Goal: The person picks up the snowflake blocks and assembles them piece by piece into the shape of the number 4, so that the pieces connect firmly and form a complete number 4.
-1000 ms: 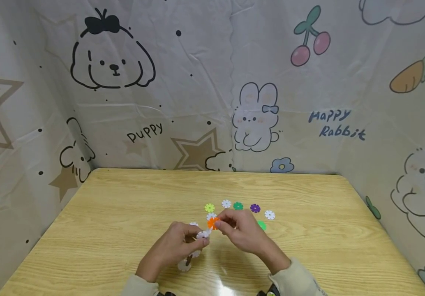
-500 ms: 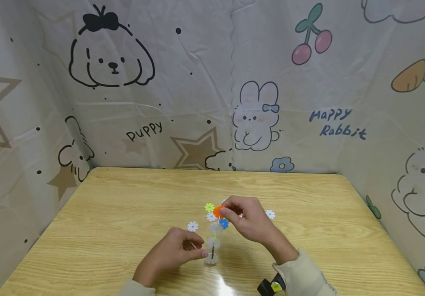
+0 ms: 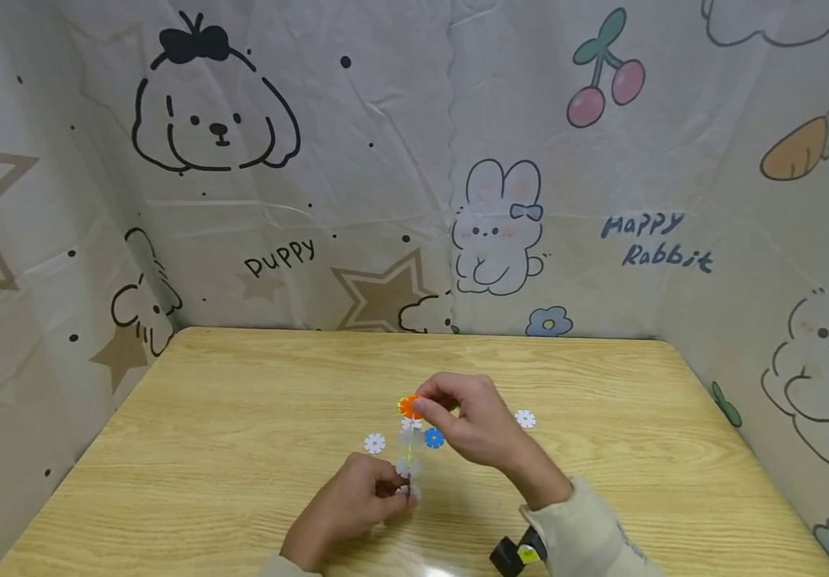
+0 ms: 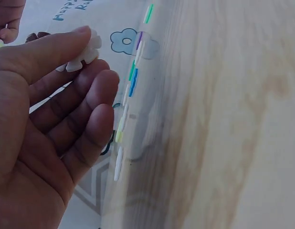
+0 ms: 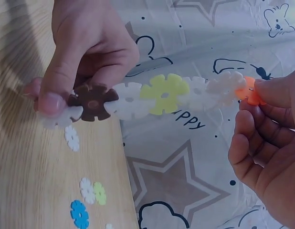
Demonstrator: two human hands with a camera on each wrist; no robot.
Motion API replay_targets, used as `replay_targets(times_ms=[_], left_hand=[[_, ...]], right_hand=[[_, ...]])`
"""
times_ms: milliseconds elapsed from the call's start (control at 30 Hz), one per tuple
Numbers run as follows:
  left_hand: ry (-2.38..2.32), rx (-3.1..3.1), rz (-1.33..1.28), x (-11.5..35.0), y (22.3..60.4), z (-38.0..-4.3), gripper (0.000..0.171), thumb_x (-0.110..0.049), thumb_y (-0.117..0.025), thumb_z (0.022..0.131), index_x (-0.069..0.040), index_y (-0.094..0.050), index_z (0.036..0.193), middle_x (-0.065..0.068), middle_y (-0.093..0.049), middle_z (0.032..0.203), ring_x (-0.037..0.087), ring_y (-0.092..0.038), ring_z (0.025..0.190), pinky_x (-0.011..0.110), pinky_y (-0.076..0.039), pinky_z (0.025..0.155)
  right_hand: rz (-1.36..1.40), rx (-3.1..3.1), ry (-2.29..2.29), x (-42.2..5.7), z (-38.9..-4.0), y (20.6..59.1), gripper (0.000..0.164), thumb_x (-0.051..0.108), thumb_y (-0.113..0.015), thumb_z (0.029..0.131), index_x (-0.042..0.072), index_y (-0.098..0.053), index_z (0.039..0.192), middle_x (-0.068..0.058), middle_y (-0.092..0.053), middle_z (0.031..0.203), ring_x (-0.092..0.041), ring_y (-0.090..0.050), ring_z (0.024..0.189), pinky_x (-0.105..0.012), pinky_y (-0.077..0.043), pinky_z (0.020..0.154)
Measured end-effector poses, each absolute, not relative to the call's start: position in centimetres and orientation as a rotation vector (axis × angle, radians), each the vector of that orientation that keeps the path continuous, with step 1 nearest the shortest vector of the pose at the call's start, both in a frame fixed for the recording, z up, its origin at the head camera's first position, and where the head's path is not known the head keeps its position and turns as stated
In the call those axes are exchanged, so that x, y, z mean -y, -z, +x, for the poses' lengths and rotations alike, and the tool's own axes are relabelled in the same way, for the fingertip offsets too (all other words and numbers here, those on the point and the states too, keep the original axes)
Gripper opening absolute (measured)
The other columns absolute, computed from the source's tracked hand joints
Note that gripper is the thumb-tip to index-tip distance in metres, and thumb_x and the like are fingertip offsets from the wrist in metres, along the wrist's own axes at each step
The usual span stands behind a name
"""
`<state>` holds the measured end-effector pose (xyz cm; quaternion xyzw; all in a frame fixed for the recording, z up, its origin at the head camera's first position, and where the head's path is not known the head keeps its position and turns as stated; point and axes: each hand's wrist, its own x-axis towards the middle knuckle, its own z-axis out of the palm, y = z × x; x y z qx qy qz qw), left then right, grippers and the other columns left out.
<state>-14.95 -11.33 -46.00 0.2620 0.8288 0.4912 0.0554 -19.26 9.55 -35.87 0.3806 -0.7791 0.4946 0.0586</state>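
Note:
A chain of flower-shaped interlocking plastic discs stretches between the two hands, held upright above the table in the head view. My left hand (image 3: 349, 501) pinches the white disc (image 4: 90, 50) at its lower end between thumb and fingers. Beyond that disc come a brown disc (image 5: 92, 102), a white one, a yellow disc (image 5: 164, 95) and more white ones, as the right wrist view shows. At the upper end, my right hand (image 3: 472, 421) pinches an orange disc (image 5: 250, 93) between thumb and forefinger.
Loose discs lie flat on the wooden table (image 3: 256, 385): a white disc (image 3: 374, 443) on the left, a blue disc (image 3: 434, 437) near the middle, and another white disc (image 3: 525, 419) on the right. The right hand hides others. A printed cloth (image 3: 386, 200) surrounds the table.
My left hand first holds a white disc near the orange one, lets go, then grips the chain's bottom disc. My right hand rises with the orange disc, and the chain swings upright.

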Motion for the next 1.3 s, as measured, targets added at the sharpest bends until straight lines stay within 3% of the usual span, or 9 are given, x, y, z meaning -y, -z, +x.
replay_targets(times_ms=[167,367,667,833,1300], left_hand=[[-1.525,-2.542,0.812,11.4,46.2,-15.0,0.013,-0.02,-0.078,0.088,-0.011,-0.078,0.078,-0.014,-0.067,0.073,-0.001,-0.054,0.062,0.022,-0.05,0.057],[-1.622,-2.536,0.791,12.0,46.8,-14.9,0.01,-0.018,-0.078,0.088,-0.012,-0.08,0.08,-0.014,-0.068,0.074,0.0,-0.058,0.065,0.025,-0.053,0.059],[-1.692,-2.599,0.788,13.3,46.7,-14.8,0.014,-0.023,-0.077,0.09,-0.014,-0.078,0.079,-0.011,-0.07,0.078,0.004,-0.063,0.07,0.028,-0.055,0.064],[-1.662,-2.624,0.716,13.8,46.4,-14.6,0.017,-0.027,-0.076,0.091,-0.012,-0.08,0.083,-0.01,-0.072,0.082,0.006,-0.065,0.073,0.028,-0.055,0.066],[-1.682,-2.703,0.589,14.7,46.3,-14.5,0.017,-0.027,-0.076,0.09,-0.012,-0.08,0.084,-0.008,-0.072,0.085,0.007,-0.062,0.07,0.027,-0.054,0.061]], right_hand=[[1.188,2.335,-1.499,-9.2,-19.3,35.7,0.007,0.006,-0.067,0.095,0.008,-0.072,0.091,0.003,-0.07,0.085,-0.011,-0.063,0.067,-0.032,-0.053,0.059],[1.188,2.342,-1.524,-9.1,-19.4,35.6,0.006,0.009,-0.067,0.096,0.008,-0.073,0.095,0.003,-0.071,0.087,-0.019,-0.066,0.068,-0.033,-0.054,0.061],[1.098,2.466,-1.488,-9.8,-20.2,37.4,0.011,0.016,-0.065,0.098,0.008,-0.073,0.099,0.002,-0.07,0.088,-0.012,-0.062,0.069,-0.031,-0.054,0.062],[0.997,2.65,-1.424,-10.1,-21.0,39.1,0.017,0.022,-0.066,0.098,0.007,-0.073,0.104,0.006,-0.069,0.091,-0.012,-0.063,0.078,-0.032,-0.054,0.069],[0.921,2.799,-1.171,-10.4,-22.8,42.5,0.011,0.009,-0.069,0.093,0.0,-0.073,0.098,0.003,-0.066,0.082,-0.012,-0.059,0.073,-0.028,-0.051,0.066]])
